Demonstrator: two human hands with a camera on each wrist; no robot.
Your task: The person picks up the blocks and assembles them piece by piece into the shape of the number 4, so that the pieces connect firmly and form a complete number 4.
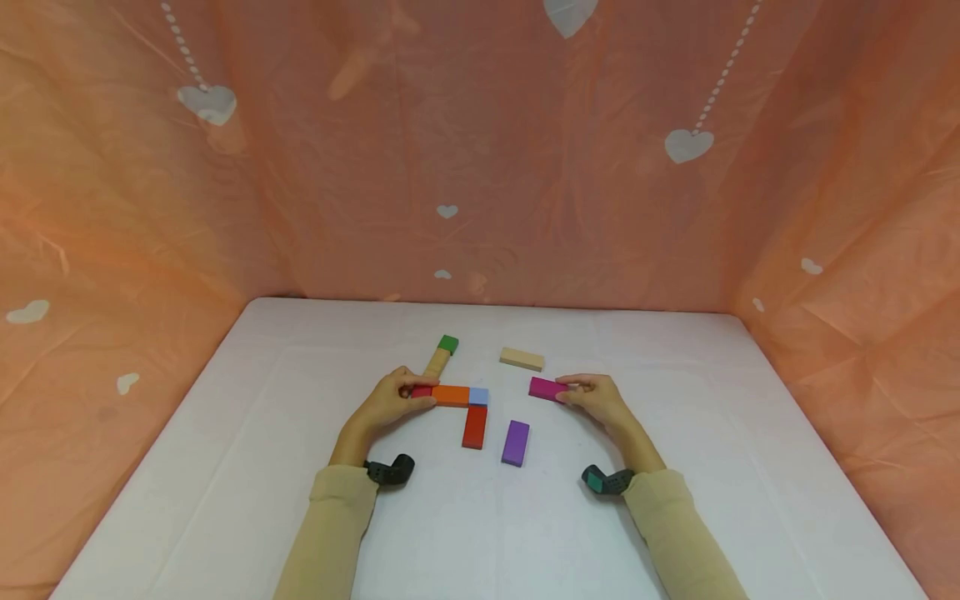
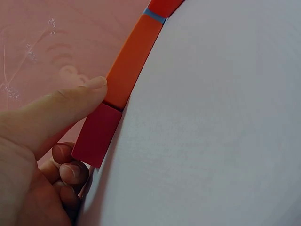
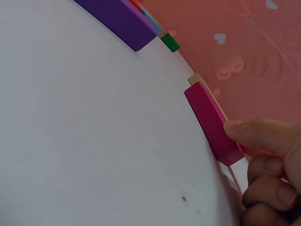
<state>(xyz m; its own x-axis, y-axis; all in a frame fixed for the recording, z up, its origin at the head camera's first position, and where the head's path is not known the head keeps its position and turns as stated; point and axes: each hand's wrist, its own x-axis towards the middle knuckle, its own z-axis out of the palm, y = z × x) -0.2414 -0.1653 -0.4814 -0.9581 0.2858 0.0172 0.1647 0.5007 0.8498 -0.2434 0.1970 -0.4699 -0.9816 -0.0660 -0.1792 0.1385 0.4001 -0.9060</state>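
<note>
My left hand [image 1: 385, 404] pinches a small crimson block [image 2: 97, 135] at the left end of a row. The thumb touches near its seam with an orange block [image 1: 451, 396]. A light blue block [image 1: 478, 397] adjoins the orange one, and a red block [image 1: 475, 428] extends from it toward me. Beyond the left fingers, a plain wooden block [image 1: 437, 362] leads away to a green block [image 1: 447, 343]. On the right, thumb and fingers of my right hand [image 1: 602, 400] pinch the right end of a magenta block [image 1: 545, 389], apart from the row.
A purple block [image 1: 515, 443] lies alone between the red block and my right forearm. Behind the magenta block is a loose plain wooden block [image 1: 522, 359]. The white tabletop [image 1: 637, 342] meets an orange curtain [image 1: 487, 167] with hearts along its back and sides.
</note>
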